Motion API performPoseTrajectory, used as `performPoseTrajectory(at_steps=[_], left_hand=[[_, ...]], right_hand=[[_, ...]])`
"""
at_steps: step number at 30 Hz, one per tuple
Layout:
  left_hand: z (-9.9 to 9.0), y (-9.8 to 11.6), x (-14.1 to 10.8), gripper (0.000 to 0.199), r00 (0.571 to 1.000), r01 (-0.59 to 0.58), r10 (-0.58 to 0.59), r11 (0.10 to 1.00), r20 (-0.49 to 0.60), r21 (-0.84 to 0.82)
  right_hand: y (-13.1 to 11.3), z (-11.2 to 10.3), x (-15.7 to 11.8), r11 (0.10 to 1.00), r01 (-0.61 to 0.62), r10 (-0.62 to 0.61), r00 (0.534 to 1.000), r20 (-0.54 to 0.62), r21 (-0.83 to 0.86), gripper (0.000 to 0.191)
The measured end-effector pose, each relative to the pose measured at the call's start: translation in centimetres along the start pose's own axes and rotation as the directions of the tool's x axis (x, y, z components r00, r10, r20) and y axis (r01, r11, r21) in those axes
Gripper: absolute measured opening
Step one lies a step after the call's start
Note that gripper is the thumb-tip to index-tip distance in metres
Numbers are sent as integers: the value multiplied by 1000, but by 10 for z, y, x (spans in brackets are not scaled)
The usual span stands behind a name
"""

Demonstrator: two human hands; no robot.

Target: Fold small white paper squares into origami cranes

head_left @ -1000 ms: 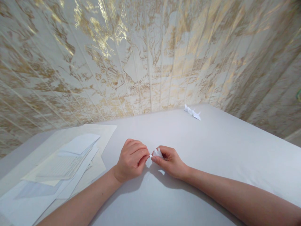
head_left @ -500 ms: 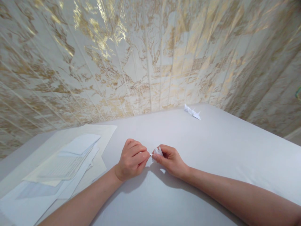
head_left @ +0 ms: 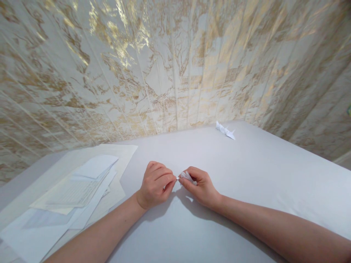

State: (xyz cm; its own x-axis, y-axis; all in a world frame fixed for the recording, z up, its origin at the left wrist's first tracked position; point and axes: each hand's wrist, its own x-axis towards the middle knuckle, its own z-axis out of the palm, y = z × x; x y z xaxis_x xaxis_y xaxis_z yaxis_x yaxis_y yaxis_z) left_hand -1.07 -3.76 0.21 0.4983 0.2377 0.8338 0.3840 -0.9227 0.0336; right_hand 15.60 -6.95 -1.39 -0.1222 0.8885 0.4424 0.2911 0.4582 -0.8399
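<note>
A small folded white paper piece (head_left: 187, 176) is held just above the middle of the white table (head_left: 263, 171). My right hand (head_left: 201, 185) grips its body between thumb and fingers. The fingertips of my left hand (head_left: 157, 184) pinch its narrow tip on the left side. Both hands are closed and nearly touch at the paper. Part of the paper is hidden behind the right fingers.
Loose paper sheets (head_left: 72, 193), some with printed lines, overlap on the left of the table. Small folded white paper figures (head_left: 225, 130) stand near the back edge. Behind the table hangs a gold-patterned curtain (head_left: 170, 73).
The fingers of my right hand have shifted slightly on the paper, whose folded part now leans more to the right. My left fingertips still pinch the tip.
</note>
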Motion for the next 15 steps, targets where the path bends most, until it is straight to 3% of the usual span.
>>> performPoseTrajectory(at_steps=[8, 15], left_hand=[[-1, 1, 1, 12, 1000, 8, -8, 1000, -10, 12], [-2, 1, 2, 9, 999, 33, -33, 999, 16, 13]], right_hand=[[2, 3, 0, 988, -98, 95, 995, 29, 118, 24], [-3, 3, 0, 995, -63, 63, 998, 3, 78, 23]])
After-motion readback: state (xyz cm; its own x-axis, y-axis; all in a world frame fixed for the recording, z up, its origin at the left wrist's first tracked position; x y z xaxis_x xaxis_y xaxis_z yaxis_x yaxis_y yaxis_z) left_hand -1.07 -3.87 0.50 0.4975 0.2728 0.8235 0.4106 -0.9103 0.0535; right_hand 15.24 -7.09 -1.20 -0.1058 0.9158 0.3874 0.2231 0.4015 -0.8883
